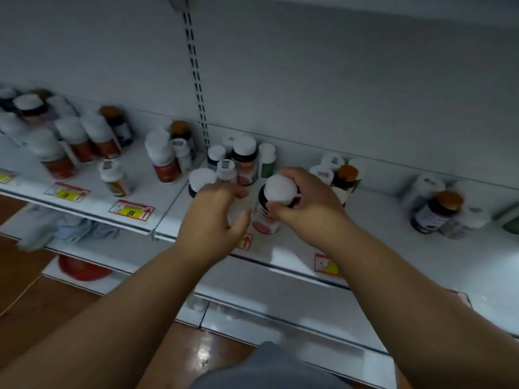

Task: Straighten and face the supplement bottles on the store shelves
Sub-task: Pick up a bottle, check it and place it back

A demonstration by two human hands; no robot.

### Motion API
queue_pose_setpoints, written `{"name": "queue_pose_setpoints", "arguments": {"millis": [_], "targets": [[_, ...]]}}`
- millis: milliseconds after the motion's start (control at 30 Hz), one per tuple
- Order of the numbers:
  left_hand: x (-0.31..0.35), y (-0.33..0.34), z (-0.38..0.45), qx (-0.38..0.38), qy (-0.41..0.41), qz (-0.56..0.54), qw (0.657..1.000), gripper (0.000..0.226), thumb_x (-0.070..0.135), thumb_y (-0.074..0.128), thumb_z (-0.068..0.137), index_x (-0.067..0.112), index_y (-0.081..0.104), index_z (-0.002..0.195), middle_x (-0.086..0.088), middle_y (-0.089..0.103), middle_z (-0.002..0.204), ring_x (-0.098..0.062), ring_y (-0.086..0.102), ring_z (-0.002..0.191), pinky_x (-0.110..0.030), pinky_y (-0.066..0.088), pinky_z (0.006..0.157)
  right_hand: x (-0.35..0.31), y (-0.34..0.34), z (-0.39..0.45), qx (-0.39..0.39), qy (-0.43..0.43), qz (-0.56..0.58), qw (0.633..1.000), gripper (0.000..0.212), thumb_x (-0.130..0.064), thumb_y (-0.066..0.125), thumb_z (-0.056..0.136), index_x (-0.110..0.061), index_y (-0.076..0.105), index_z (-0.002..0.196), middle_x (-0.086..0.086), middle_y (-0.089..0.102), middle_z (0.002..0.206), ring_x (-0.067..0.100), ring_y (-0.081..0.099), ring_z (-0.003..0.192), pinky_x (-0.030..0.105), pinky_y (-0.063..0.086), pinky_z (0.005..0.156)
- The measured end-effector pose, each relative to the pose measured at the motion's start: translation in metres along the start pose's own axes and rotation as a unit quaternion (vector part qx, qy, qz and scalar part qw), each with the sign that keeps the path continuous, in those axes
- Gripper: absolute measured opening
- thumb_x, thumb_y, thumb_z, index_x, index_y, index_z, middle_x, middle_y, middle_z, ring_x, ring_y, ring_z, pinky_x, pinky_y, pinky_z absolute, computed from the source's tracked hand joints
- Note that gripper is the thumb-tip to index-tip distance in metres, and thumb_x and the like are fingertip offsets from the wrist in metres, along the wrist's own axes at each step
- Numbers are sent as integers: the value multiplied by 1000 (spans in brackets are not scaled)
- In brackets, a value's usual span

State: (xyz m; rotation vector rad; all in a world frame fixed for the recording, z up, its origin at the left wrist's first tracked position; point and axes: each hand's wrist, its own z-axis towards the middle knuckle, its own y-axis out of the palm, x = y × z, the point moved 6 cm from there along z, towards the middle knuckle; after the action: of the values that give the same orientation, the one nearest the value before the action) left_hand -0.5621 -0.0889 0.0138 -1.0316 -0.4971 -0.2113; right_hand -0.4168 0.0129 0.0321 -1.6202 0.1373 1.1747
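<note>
A dark supplement bottle (266, 220) with a white cap and a pink-and-white label stands near the front of the white shelf (295, 245). My right hand (306, 203) is closed around its cap and neck from the right. My left hand (216, 214) hovers just left of it, fingers spread and curled, holding nothing; it partly covers another white-capped dark bottle (200, 179). Behind my hands stands a tight cluster of white-capped bottles (238, 158).
More bottles stand at the left (84, 138) and right (438, 209) of the shelf, some with brown caps. Price tags (131, 210) line the shelf's front edge. Lower shelves (280, 299) and a wooden floor (56, 318) lie below. A slotted upright (196, 80) runs up the back wall.
</note>
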Motion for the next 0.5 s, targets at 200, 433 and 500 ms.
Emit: {"name": "queue_pose_setpoints", "arguments": {"millis": [200,433,500], "targets": [[-43,-25,31,61,74,121,988,44,18,60,64,6,66,106,-18,62,108,-37,55,93,-39,41,79,-21,57,34,-40,-40,-21,998,39,-27,72,82,-25,53,116,-5,54,113,10,51,99,23,42,76],[-80,7,43,-118,105,125,979,55,34,59,78,16,50,129,-16,51,122,-40,55,97,-48,49,76,-9,89,51,-53,-38,-18,998,54,-30,65,87,-32,40,135,1,48,131,14,46,117,28,38,95],[-81,6,44,-115,115,116,980,55,33,60,77,14,52,128,-15,51,121,-38,54,98,-46,49,77,-9,89,53,-55,-39,-31,997,55,-31,65,88,-32,39,136,2,47,132,15,46,118,27,37,95]]}}
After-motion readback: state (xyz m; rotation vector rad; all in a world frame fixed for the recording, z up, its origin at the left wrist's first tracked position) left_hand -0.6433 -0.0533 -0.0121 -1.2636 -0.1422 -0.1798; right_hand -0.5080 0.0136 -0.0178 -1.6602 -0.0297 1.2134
